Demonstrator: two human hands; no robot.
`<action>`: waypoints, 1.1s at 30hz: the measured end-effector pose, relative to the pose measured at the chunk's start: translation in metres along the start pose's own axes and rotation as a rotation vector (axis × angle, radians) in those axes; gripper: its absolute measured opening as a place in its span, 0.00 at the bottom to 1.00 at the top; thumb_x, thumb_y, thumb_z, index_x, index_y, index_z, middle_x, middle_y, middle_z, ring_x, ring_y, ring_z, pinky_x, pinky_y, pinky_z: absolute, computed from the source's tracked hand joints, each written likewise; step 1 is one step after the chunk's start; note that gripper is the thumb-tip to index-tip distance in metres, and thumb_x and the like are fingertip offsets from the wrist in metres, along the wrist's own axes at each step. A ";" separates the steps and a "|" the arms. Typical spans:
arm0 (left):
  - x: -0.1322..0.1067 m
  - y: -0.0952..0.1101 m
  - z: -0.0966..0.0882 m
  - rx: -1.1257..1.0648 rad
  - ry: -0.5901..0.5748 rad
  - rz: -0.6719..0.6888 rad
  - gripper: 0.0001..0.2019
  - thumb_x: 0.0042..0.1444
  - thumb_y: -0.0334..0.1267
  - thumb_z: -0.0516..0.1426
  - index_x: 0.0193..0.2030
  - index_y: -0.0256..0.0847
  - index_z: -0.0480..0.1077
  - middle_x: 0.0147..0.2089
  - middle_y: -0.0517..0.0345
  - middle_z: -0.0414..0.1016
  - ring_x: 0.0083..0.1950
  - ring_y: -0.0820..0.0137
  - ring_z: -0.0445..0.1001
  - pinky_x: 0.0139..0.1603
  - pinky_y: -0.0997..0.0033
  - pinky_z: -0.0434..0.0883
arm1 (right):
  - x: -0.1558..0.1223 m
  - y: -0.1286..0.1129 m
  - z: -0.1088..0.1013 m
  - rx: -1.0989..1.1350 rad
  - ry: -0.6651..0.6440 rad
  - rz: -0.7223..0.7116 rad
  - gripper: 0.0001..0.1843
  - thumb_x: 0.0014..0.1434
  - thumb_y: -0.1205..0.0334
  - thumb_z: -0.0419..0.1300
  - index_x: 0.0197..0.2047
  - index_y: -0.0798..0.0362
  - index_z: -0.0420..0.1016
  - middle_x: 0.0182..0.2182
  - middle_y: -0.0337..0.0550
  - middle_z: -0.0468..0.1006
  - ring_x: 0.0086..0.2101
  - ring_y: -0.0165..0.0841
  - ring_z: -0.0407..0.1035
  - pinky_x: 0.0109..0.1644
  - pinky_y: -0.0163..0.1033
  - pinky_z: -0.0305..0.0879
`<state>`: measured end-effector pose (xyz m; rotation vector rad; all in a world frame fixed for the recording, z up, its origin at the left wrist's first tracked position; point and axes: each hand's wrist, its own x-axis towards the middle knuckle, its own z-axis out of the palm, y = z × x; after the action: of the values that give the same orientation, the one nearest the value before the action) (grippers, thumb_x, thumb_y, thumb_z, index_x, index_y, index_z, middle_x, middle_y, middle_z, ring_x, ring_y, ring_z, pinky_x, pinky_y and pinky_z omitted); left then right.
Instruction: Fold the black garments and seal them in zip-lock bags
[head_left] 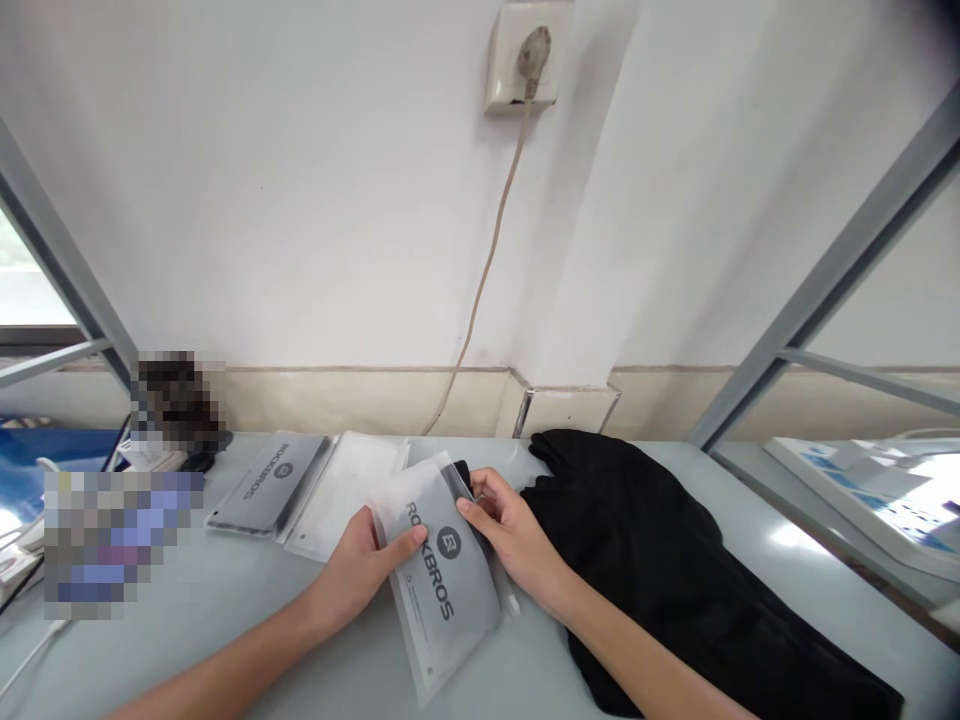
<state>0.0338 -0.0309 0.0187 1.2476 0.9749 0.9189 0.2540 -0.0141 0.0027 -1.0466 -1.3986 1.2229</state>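
My left hand (364, 568) grips the left edge of a frosted zip bag (442, 590) printed with grey "ROCKBROS" lettering, thumb on top. My right hand (506, 530) pinches the bag's open top edge, where a black item (461, 475) sticks out of the mouth. The bag lies slanted on the pale table (225, 630) between both hands.
A pile of black fabric (660, 570) lies to the right of my right arm. Two more flat bags (300, 485) rest to the left, near the wall. A cord (480, 290) hangs from a wall socket (525, 55). Grey metal frame bars (825, 280) stand on both sides.
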 end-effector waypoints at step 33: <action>-0.001 0.005 0.002 0.022 0.052 0.034 0.24 0.57 0.54 0.67 0.52 0.39 0.76 0.49 0.46 0.85 0.50 0.52 0.83 0.49 0.58 0.80 | 0.000 -0.007 -0.002 -0.104 -0.018 -0.025 0.27 0.61 0.34 0.62 0.28 0.48 0.62 0.26 0.33 0.55 0.28 0.33 0.52 0.33 0.37 0.51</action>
<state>0.0352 -0.0324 0.0235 1.2677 1.0099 0.9730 0.2558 -0.0144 0.0102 -1.0886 -1.4979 1.1547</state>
